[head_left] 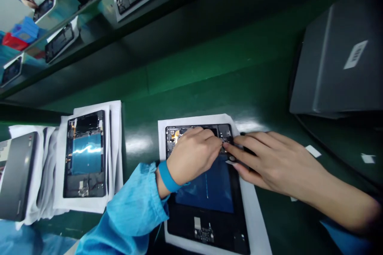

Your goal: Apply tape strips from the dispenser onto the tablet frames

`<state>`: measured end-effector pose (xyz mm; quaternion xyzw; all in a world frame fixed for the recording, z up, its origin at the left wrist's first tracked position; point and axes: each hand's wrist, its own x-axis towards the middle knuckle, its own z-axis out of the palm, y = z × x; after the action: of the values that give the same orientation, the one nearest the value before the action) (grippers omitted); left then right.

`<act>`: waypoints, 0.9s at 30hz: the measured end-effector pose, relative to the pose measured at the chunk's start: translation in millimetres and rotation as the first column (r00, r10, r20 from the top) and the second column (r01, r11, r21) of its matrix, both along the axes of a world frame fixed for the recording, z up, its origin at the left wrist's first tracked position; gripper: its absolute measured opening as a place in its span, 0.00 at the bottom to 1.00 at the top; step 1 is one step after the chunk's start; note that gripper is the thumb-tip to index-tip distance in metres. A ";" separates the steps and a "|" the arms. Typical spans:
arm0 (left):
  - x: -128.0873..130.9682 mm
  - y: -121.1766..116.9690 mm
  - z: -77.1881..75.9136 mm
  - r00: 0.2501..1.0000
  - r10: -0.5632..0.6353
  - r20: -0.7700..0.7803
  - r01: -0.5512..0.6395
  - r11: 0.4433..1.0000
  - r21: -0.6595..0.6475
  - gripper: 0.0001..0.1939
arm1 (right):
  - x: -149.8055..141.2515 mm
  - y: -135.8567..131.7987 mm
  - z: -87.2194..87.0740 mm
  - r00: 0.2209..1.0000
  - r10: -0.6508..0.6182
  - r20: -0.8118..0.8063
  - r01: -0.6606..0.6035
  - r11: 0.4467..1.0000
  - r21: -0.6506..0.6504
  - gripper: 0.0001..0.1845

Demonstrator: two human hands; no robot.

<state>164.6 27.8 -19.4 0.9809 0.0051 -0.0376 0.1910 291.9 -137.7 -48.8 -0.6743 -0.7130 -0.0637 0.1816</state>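
Tablet: an opened tablet [203, 195] lies on a white sheet [257, 223], centre of the green table [191, 87], its far-end circuitry and blue inner panel exposed.
Left grip: the left grip [191, 155], with a blue wristband [167, 176], is bent over the far-end circuitry; whether it is clamped on anything is hidden.
Right grip: the right grip [269, 163] reaches in from the right, its fingertips [227, 146] meeting the left grip's; cannot tell whether they hold anything.
Progress: the back seems off; the far-end parts appear still in place.
Rest: left, a second opened tablet [85, 155] and a closed grey tablet [16, 175]; far right, a grey box [338, 63].
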 end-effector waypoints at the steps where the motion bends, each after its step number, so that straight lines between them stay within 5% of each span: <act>1: -0.4 1.9 -2.6 1.000 0.016 0.007 -0.016 0.999 -0.041 0.10 | -0.9 0.0 0.4 1.000 0.008 0.011 -0.008 1.000 -0.005 0.16; 9: -4.1 4.1 -15.5 0.995 0.037 0.096 -0.026 0.994 -0.108 0.11 | -15.5 1.4 4.5 0.995 -0.102 0.012 0.103 0.993 -0.055 0.16; 16: -3.6 6.4 -16.6 0.994 0.024 0.109 -0.012 0.994 -0.107 0.11 | -15.2 3.6 4.1 0.975 -0.215 -0.059 0.219 0.974 0.062 0.13; 27: -4.0 5.7 -21.1 0.990 0.034 0.136 -0.022 0.996 -0.086 0.11 | -22.3 18.4 5.6 0.936 -0.337 0.105 0.329 0.940 0.086 0.06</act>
<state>160.6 33.5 -40.6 0.9721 0.0042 0.0327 0.2324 269.6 -119.3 -43.2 -0.7739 -0.5954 -0.1571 0.1481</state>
